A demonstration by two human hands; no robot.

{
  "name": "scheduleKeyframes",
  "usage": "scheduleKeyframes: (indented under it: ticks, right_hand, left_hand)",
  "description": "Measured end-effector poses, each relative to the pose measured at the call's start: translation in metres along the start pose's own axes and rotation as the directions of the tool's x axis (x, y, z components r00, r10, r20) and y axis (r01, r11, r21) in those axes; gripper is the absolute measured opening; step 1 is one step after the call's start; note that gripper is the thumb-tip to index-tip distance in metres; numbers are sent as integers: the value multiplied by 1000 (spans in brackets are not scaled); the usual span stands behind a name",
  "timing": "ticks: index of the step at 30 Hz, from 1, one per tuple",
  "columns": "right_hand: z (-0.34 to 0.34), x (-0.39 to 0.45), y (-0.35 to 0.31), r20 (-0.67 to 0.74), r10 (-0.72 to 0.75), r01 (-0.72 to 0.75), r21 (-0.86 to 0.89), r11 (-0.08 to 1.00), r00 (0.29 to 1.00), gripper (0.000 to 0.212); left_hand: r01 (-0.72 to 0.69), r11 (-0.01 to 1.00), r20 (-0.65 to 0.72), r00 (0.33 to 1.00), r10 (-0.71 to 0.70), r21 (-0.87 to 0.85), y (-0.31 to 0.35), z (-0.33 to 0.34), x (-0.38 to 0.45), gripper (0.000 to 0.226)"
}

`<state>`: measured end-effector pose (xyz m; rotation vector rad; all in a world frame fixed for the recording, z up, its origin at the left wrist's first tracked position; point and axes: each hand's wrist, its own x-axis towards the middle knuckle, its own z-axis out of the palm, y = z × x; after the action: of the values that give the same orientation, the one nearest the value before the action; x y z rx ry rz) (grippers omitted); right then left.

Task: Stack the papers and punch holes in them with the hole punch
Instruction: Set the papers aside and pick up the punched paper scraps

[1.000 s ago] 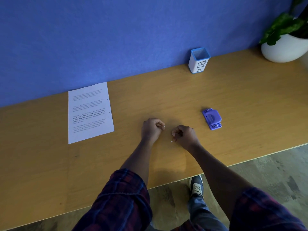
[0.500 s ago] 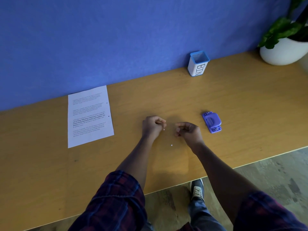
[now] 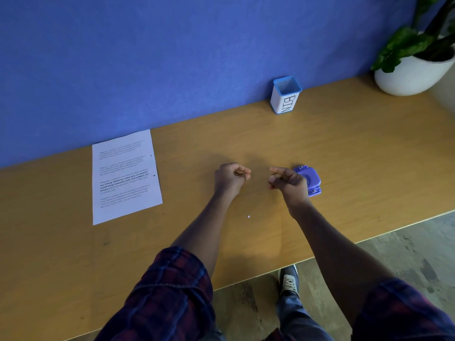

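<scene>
Papers (image 3: 125, 177): one squared stack, flat on the desk (image 3: 344, 148) at about 9 o'clock from the hands, far edge near the blue wall (image 3: 172, 57). Two dark dots along its right margin, likely punched holes. It lies where it lay a second ago.

Hole punch (image 3: 309, 179): purple, at 3 o'clock, no paper in it.

Right hand (image 3: 288, 182): a second ago it sat nearer the desk's front edge, beside a small white dot (image 3: 249, 216) (a punched-out chad, probably). It has since lifted and swung toward 2 o'clock, and now overlaps the punch's left edge; contact cannot be told. Fingers curled, thumb against forefinger; whether they pinch anything, cannot tell.

Left hand (image 3: 230, 177): barely shifted, fingers curled with thumb on forefinger tip, possibly pinching a scrap, too small to confirm.

White dot left alone on the desk at 6 o'clock from the hands.

Bin cup (image 3: 285, 96) at 1 o'clock by the wall; potted plant (image 3: 416, 57) far at 2 o'clock.

Judgement: punching looks done; this reads as clearing scraps, perhaps toward the bin.
</scene>
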<state>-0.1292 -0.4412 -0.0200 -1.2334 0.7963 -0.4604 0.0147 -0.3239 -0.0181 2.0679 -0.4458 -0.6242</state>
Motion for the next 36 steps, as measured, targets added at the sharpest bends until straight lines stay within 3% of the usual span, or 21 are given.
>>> scheduleKeyframes:
  ticks: [9,18,23,31,36]
  right_hand:
    - [-1,18,-26,49,-81,79,43,996,996,29]
    - [-4,77,-79,-23,-192,193,17,981,981,25]
    - [-11,133,-119,-119,-233,229,-48,972,965,20]
    - [-21,220,-149,-263,-325,209,-386,898,908,17]
    - [-19,255,-147,-238,-343,190,-495,848,909,19]
  left_hand:
    - [-27,982,4,1000,28,-187,39,12,15,13]
    - [-67,949,-29,998,61,-307,109,25,55,9]
    - [-138,972,-106,987,119,-190,153,36,96,15]
    - [-182,983,-200,963,178,0,191,71,165,24]
    - [-188,978,-196,960,202,86,198,88,201,20]
